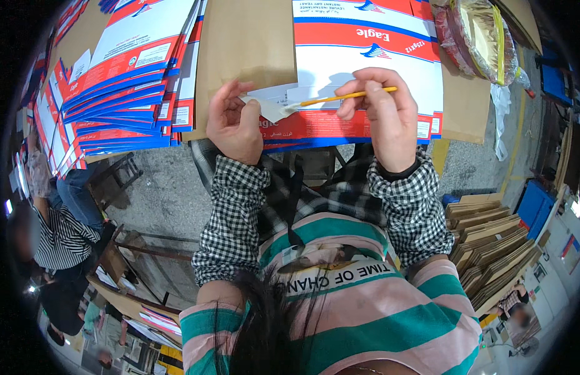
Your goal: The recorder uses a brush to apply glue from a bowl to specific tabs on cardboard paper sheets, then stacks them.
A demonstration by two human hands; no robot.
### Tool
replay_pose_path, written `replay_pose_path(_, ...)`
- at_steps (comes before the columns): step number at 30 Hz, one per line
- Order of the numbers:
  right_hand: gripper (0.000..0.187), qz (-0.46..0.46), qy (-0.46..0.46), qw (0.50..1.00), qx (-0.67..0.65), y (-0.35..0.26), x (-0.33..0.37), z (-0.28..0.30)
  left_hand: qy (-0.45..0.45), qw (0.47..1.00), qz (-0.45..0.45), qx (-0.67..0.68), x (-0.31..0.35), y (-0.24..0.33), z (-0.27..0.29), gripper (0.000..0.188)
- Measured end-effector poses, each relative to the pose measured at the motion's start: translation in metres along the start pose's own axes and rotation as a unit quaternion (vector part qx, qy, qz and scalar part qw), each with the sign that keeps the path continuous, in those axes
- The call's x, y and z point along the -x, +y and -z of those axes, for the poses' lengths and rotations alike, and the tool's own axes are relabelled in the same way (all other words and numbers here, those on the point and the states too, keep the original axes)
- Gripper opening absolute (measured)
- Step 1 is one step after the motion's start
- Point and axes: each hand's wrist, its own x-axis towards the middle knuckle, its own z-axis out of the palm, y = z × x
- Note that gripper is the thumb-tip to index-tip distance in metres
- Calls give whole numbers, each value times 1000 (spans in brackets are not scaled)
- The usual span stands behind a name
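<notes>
The left hand [237, 122] has its thumb and index finger closed on a small pale paper slip [273, 111], while its other fingers are curled loosely. The right hand [387, 115] pinches a thin yellow stick [340, 97] near its rear end, between thumb and fingers, with almost no gap. The slip is in front of the person, above the near part of a flat carton [355, 69] printed in red, white and blue, and the tip of the stick is at its right end; whether they really touch, I cannot tell. To do this well, I think the slip should be supported close to the tip, because its free end looks soft and could bend away. The stick would best lie at a low angle and press only lightly, so that the thin paper does not crease or tear. Around them, a thick pile of similar cartons [124, 78] stands to the left, near the left hand, and its uneven edges could catch the sleeve. Between this pile and the flat carton, a brown cardboard sheet [246, 44] is visible. At upper right, well apart from the right hand, there is a plastic-wrapped bowl [477, 40], with a pale plastic strip [500, 119] hanging below it.
</notes>
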Motion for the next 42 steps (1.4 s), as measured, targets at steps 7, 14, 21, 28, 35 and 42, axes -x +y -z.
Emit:
replay_pose_path(7, 17, 6, 49, 999, 10, 0, -5, 1, 6, 1000, -1, 3, 1, 3, -2, 38)
replay_pose_path(14, 17, -32, 35, 999, 20, 5, -9, -1, 2, 1000, 0, 7, -1, 1, -2, 37)
replay_pose_path(21, 17, -52, 42, 998, 17, 6, -14, -1, 4, 1000, -4, 14, -1, 0, 0, 37)
replay_pose_path(28, 18, -52, 61, 997, -3, 7, -16, 1, 0, 1000, -4, -7, 0, 0, 0, 37)
replay_pose_path(35, 19, -41, 66, 997, -7, 8, -17, 3, -10, 1000, -19, -14, 0, -2, 2, 37)
replay_pose_path(42, 20, -50, 46, 998, 4, 8, -17, 1, -6, 1000, -5, -11, 0, 1, 0, 38)
